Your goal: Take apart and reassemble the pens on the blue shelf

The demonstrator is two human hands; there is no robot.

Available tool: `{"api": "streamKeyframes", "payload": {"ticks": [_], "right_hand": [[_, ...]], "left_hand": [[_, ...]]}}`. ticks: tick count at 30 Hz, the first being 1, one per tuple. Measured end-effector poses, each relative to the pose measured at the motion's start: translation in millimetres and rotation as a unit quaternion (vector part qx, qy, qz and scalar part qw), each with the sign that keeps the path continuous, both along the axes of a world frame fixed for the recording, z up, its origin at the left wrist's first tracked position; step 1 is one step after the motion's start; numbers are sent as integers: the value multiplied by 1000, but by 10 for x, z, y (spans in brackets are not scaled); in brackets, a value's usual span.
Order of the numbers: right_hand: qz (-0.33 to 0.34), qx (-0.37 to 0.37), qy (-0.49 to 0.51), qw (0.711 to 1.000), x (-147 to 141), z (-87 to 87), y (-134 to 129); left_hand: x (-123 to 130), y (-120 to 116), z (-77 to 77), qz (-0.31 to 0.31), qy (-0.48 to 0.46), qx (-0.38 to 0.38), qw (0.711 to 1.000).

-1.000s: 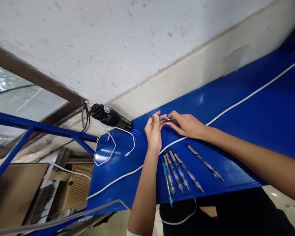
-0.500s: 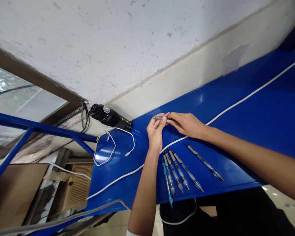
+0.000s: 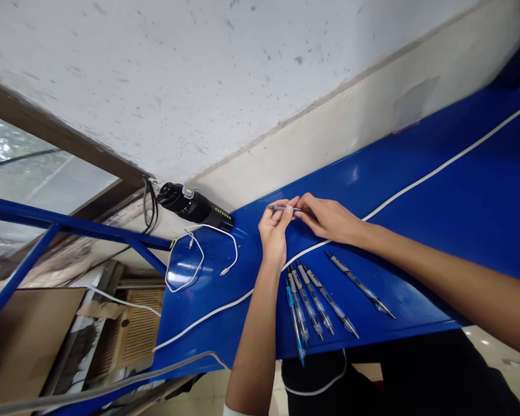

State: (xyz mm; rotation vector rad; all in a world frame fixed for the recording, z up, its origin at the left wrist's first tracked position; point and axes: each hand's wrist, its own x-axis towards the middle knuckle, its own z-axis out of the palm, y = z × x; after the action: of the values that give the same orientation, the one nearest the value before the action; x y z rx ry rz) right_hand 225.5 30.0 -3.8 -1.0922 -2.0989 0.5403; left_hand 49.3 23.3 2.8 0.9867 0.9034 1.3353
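My left hand (image 3: 274,236) is closed around a slim pen with a grey grip (image 3: 278,207), held nearly level above the blue table (image 3: 420,231). My right hand (image 3: 329,218) pinches the pen's other end, which its fingers partly hide. Just below the hands, several clear pens with grey grips (image 3: 312,297) lie side by side, with a blue pen (image 3: 295,323) at their left. Another grey-grip pen (image 3: 359,284) lies apart under my right forearm.
A white cable (image 3: 437,169) crosses the table and passes beneath my arms. On the left are a looped white charging cable (image 3: 203,254) and a black bottle (image 3: 197,209) near the wall. A blue metal frame (image 3: 91,231) stands at the left edge.
The fingers of my right hand have shifted slightly at the pen's end. My left hand, the pens on the table and everything else stay in place.
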Motion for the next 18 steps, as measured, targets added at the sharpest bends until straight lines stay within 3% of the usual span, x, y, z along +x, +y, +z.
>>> {"api": "streamKeyframes", "payload": {"ticks": [14, 18], "right_hand": [[6, 25, -24, 999, -3, -3, 0], [-9, 1, -15, 1000, -9, -2, 1]], "left_hand": [[15, -12, 21, 1, -20, -14, 1000], [12, -11, 22, 0, -36, -13, 999]]}}
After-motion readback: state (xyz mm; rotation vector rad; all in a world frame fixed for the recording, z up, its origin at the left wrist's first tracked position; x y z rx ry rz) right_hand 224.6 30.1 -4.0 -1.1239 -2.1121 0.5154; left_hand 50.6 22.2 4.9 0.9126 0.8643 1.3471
